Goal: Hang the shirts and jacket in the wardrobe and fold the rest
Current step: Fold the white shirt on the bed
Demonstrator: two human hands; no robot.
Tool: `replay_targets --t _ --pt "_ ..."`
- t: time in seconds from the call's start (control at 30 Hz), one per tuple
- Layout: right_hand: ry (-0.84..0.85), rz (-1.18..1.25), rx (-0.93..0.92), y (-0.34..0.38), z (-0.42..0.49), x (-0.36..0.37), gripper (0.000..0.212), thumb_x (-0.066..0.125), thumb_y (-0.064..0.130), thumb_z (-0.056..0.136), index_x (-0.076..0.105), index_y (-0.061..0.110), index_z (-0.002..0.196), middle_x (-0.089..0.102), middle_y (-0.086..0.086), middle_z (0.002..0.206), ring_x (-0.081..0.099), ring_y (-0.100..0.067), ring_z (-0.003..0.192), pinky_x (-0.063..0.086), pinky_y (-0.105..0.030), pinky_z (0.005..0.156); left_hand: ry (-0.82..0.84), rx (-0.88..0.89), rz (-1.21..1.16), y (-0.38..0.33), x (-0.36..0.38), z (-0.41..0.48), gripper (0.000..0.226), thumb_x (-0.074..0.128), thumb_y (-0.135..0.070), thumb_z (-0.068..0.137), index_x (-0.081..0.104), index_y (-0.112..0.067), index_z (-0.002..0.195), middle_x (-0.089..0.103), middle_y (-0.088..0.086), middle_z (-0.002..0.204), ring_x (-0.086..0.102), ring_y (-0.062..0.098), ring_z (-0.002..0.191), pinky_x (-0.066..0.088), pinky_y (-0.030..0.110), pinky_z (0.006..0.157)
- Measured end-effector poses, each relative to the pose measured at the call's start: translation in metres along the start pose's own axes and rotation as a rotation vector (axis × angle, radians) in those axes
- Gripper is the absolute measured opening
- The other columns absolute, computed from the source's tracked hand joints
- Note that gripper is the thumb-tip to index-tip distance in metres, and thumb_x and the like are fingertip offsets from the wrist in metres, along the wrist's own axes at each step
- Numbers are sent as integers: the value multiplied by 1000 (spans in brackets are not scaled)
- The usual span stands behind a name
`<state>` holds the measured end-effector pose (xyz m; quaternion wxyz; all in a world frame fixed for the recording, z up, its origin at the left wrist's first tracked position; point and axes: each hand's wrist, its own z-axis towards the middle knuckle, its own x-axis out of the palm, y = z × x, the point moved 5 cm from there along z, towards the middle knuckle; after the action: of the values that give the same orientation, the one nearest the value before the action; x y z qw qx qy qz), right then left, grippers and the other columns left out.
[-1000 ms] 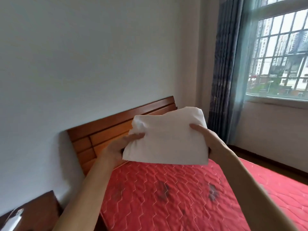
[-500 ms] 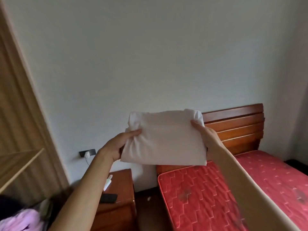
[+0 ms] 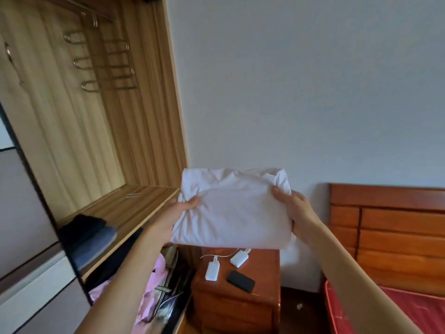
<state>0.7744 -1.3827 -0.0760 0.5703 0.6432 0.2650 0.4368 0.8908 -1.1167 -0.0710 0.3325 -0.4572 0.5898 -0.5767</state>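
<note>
You've got the folded white garment [image 3: 231, 210] pinched at both ends, left hand [image 3: 179, 213] & right hand [image 3: 295, 213] closed on it, mid-air beside the open wardrobe [image 3: 149, 131]; soft, creased cotton-like cloth, squarish bundle; dark & blue folded stack [image 3: 90, 235] already on the wood-grain shelf [image 3: 134, 208]; rail hangers look bare, so hanging prob. still left; pink clothes [image 3: 154, 283] below unsorted.
</note>
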Motion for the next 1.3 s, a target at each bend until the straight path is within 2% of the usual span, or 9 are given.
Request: replay_targets --t 0.1,0.2,0.37,0.57,0.67,0.83,0.97,1.13,1.3 --pt "112 25 19 -13 43 36 27 67 16 92 66 0 113 74 -17 105 72 -31 91 59 -45 84 -100 49 6 -5 -31 20 21 68 -15 91 68 2 104 74 20 102 74 24 74 62 32 64" --pt "224 38 49 -20 86 71 26 67 14 90 67 -2 111 74 -18 105 73 -30 89 60 -39 74 -195 69 20 -14 -56 40 32 69 -19 92 66 3 115 71 22 112 71 33 98 58 40 85" --pt "404 84 108 -29 155 123 31 68 16 90 65 2 117 74 -15 109 72 -31 96 59 -36 72 -352 102 77 -39 -86 72 30 71 -26 91 70 -4 110 74 17 109 70 34 102 54 45 94" --pt "639 84 139 -42 213 185 34 70 18 89 65 12 122 74 -10 113 71 -29 104 56 -43 91 -556 121 64 -49 -120 96 25 72 -26 90 72 -8 107 77 10 99 74 27 89 57 36 78" --pt "718 71 138 -54 226 215 40 74 32 86 65 18 123 74 -6 115 70 -26 107 53 -48 98 -646 129 79 -52 -139 104 20 71 -22 91 72 -6 104 77 11 96 75 24 80 57 30 67" --pt "715 92 275 -86 251 268 57 64 64 82 66 24 123 74 -6 114 72 -26 103 61 -39 75 -772 121 129 -52 -175 117 18 72 -25 90 73 -9 98 78 7 92 75 20 76 55 29 63" --pt "707 84 319 -109 264 317 49 62 62 85 70 23 114 77 -6 104 75 -22 88 58 -29 58 -855 113 141 -50 -216 126 20 73 -29 89 72 -11 98 77 5 90 72 25 85 53 31 66" --pt "657 -48 227 -132 296 392 30 62 49 92 70 20 99 74 1 87 70 -16 76 52 -27 59 -949 104 179 -54 -280 145 21 70 -33 91 68 -13 98 72 6 94 67 25 88 49 33 71" --pt "685 -165 219 -170 332 473 36 65 46 92 71 13 104 77 -2 87 72 -21 80 57 -32 68 -1119 136 355 -53 -347 165 25 69 -35 91 69 -12 100 70 4 93 67 23 87 49 32 70"
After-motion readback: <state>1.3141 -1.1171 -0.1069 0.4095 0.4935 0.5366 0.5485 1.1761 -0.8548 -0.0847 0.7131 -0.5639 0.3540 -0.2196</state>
